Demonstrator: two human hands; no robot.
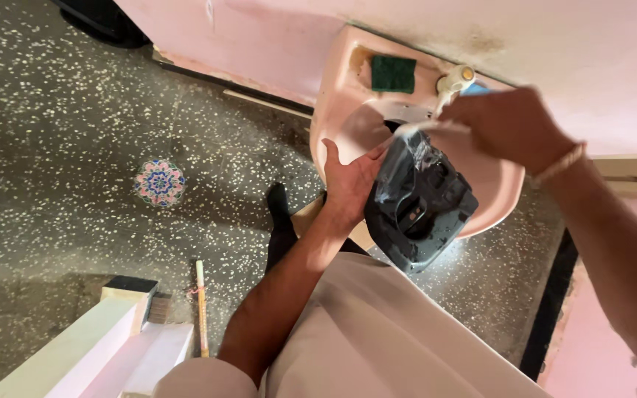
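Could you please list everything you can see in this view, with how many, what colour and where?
Wash basin: one, pink, fixed to the wall at top centre.
Scrub pad: one, green, on the basin's back ledge.
Tap: one, white with a yellowish cap, on the ledge right of the pad.
Moulded plastic part: one, black, wet-looking, held over the basin.
Floor: dark speckled terrazzo, on the left.
Floral motif: one, multicoloured, on the floor at left.
Stick: one, pale, lying on the floor at lower left.
Wall: pink, along the top.
Bracelet: one, pale, on the right wrist.
Left hand: supports the part's left side.
Right hand: above the part's top edge, near the tap.
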